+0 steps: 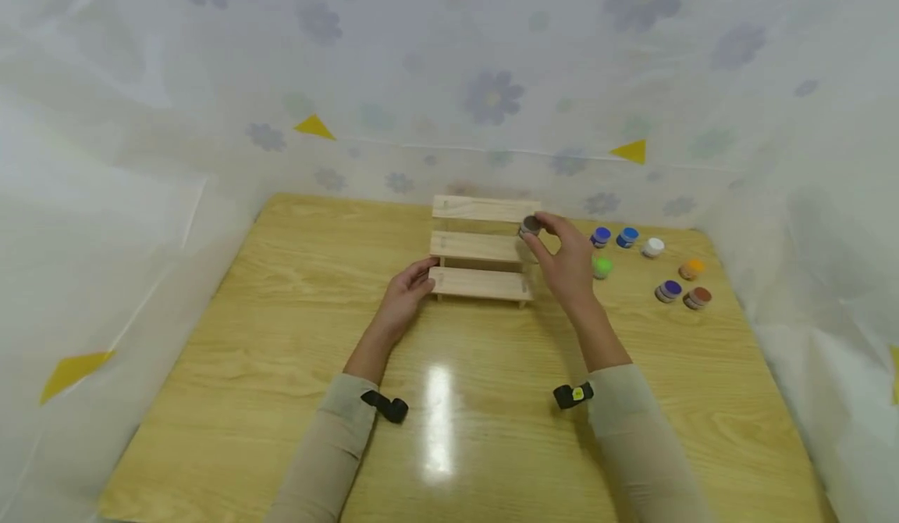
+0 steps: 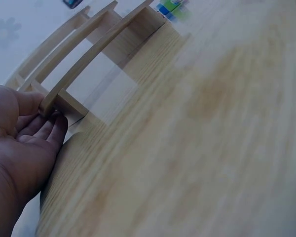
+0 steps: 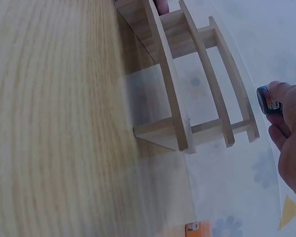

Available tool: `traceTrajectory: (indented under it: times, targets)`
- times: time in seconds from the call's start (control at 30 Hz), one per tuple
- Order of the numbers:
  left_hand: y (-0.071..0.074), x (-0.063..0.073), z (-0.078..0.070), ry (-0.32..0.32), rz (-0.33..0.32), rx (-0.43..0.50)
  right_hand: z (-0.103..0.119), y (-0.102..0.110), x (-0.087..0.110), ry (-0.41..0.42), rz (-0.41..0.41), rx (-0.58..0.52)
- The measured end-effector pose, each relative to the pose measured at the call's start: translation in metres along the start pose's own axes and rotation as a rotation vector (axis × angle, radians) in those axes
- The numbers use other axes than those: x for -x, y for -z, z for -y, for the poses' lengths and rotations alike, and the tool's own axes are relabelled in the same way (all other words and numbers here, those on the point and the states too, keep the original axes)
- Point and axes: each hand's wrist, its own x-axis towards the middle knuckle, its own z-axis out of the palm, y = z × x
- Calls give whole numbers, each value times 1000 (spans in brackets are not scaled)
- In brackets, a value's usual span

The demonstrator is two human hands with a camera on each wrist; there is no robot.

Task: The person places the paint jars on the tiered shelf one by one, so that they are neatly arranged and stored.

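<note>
Jar (image 1: 530, 227) pinched in right hand (image 1: 570, 264) — left hand (image 1: 406, 295) grips wooden rack (image 1: 474, 247).

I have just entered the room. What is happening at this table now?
A person is handling a three-step wooden rack and a small dark-lidded jar. The right hand pinches the jar in the air, near the rack's right end. The left hand grips the left end of the lowest step. Seven other jars show on the table, to the right of the rack.
</note>
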Motion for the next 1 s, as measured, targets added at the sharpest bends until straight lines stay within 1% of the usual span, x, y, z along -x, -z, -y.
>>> traceTrajectory:
  times: [0.1,0.2,0.3,0.47,0.63,0.7,0.77,0.87,1.0]
  targets:
    - [0,-3,-3,-13,5,-3,4,-10,-17,31,16,-22]
    - [1,-7,-4,-19,2,-4,7,-22,-33,41,44,-51]
    - [2,-9,-4,-24,-1,-4,8,-34,-46,5,84,-94]
    - [0,-11,-2,-24,-1,14,15,-54,-61,-89,147,-139]
    - [3,-9,0,-24,-26,-4,28,-73,-71,-178,202,-236]
    - [3,-7,-1,-26,-25,-7,33,-78,-73,-211,215,-274]
    - [3,-6,-1,-26,-11,10,36,-82,-73,-229,218,-283]
    - [1,-5,-1,-23,4,27,39,-86,-74,-230,224,-279]
    - [1,-7,-1,-32,-2,21,41,-88,-76,-201,245,-233]
